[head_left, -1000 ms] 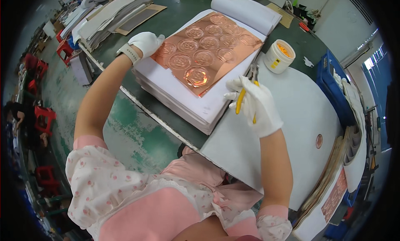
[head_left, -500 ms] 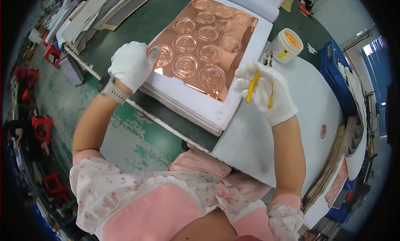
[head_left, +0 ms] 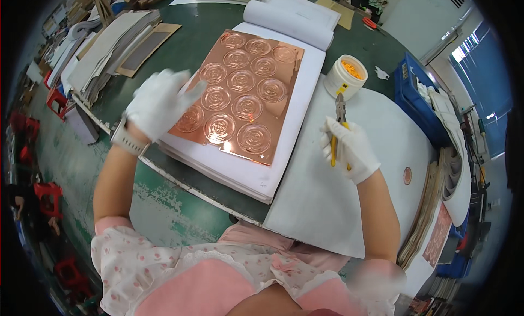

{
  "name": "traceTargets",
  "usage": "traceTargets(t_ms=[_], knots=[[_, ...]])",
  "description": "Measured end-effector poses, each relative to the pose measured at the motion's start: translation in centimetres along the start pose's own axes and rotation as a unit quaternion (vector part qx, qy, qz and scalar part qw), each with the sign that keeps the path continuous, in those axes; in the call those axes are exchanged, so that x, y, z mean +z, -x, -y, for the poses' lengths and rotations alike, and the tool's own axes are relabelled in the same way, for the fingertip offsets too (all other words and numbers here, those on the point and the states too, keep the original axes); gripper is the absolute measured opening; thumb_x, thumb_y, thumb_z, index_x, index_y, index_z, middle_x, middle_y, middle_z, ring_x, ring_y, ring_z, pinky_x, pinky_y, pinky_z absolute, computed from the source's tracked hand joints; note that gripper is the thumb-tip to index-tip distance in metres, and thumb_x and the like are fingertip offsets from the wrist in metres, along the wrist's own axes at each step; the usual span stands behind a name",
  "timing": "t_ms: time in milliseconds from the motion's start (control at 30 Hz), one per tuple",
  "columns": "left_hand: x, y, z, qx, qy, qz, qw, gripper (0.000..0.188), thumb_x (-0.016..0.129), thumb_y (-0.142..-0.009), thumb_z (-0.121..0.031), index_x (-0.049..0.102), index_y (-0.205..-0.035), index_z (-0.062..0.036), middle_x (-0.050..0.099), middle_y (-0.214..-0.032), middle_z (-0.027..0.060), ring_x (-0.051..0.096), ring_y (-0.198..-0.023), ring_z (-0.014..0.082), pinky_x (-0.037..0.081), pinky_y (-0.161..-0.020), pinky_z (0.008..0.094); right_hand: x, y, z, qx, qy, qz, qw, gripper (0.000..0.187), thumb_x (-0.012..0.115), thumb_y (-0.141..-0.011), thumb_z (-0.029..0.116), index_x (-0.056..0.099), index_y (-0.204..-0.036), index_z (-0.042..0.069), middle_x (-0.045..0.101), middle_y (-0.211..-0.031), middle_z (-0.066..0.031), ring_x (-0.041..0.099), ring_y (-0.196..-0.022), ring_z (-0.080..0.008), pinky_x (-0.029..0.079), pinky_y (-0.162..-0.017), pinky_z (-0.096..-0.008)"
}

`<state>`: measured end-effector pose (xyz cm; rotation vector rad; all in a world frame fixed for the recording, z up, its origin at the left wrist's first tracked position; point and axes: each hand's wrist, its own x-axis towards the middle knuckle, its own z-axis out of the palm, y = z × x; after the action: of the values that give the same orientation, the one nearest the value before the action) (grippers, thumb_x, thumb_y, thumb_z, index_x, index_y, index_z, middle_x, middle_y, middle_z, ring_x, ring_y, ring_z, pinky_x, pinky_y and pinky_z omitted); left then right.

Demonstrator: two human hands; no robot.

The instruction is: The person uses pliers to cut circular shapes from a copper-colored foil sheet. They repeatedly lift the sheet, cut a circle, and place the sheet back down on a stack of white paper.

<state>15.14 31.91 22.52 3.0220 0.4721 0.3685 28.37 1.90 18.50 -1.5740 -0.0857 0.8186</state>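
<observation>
Many embossed roundels (head_left: 240,80) on shiny copper sheet (head_left: 255,92); right hand (head_left: 352,149) gripping pliers (head_left: 340,108), left hand (head_left: 158,104) spread, empty.

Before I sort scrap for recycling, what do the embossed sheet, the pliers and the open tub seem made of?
Embossed sheet: probably thin copper or copper-coloured metal; polished, with an orange-pink sheen and bright glints.

Pliers: likely steel, from the dull grey head; smooth yellow handles look plastic-coated.

Tub: seemingly plastic; smooth, off-white wall.

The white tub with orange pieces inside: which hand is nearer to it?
Right. The right hand, holding pliers, is just below the tub in the picture; the left hand is farther off, at the left side of the copper sheet.
</observation>
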Motion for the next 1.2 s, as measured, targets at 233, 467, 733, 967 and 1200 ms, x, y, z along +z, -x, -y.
traceTargets(t_ms=[233,467,733,967,1200], knots=[[8.1,-14.6,-7.9,0.261,0.032,-0.015,0.965,0.028,0.045,-0.087,-0.029,0.055,-0.107,-0.0127,0.060,-0.093,0.0148,0.056,-0.093,0.0323,0.045,-0.080,0.0412,-2.3,-3.0,-2.6,-0.021,-0.173,0.046,0.984,0.025,0.055,-0.088,0.030,0.053,-0.086,0.005,0.054,-0.063,-0.0046,0.050,-0.049,-0.0148,0.042,-0.045,-0.0266],[11.1,-22.3,-9.7,0.066,0.091,0.020,0.993,0.053,0.037,-0.088,-0.048,0.068,-0.075,-0.0075,0.063,-0.081,0.0187,0.058,-0.084,0.0372,0.044,-0.078,0.0442,-5.7,-3.7,-8.8,-0.021,-0.372,0.129,0.919,0.027,0.052,-0.089,0.031,0.053,-0.092,0.003,0.056,-0.075,-0.0093,0.053,-0.062,-0.0207,0.044,-0.057,-0.0314],[13.8,-25.0,-9.6,0.265,-0.135,-0.005,0.955,0.045,0.043,-0.087,-0.022,0.037,-0.131,-0.0191,0.059,-0.068,0.0169,0.061,-0.071,0.0326,0.049,-0.066,0.0422,-5.9,-3.9,-8.2,0.004,-0.380,0.168,0.910,0.030,0.049,-0.090,0.030,0.053,-0.094,0.001,0.056,-0.076,-0.0113,0.053,-0.065,-0.0229,0.044,-0.060,-0.0323],[13.5,-24.2,-12.5,0.289,-0.097,0.033,0.952,0.062,0.044,-0.083,-0.011,0.021,-0.139,-0.0231,0.062,-0.078,0.0168,0.061,-0.067,0.0344,0.050,-0.057,0.0424,-5.9,-3.6,-7.7,-0.007,-0.336,0.146,0.931,0.027,0.050,-0.090,0.028,0.053,-0.093,0.001,0.057,-0.073,-0.0105,0.055,-0.064,-0.0212,0.045,-0.059,-0.0319],[14.2,-24.7,-12.7,0.201,0.034,0.132,0.970,0.042,0.031,-0.092,-0.037,0.051,-0.119,-0.0122,0.061,-0.097,0.0211,0.057,-0.093,0.0379,0.043,-0.084,0.0433,-5.4,-7.9,-2.5,-0.049,0.239,-0.065,0.968,0.031,0.062,-0.079,0.030,0.056,-0.080,0.000,0.059,-0.068,-0.0102,0.058,-0.067,-0.0173,0.044,-0.057,-0.0304]])
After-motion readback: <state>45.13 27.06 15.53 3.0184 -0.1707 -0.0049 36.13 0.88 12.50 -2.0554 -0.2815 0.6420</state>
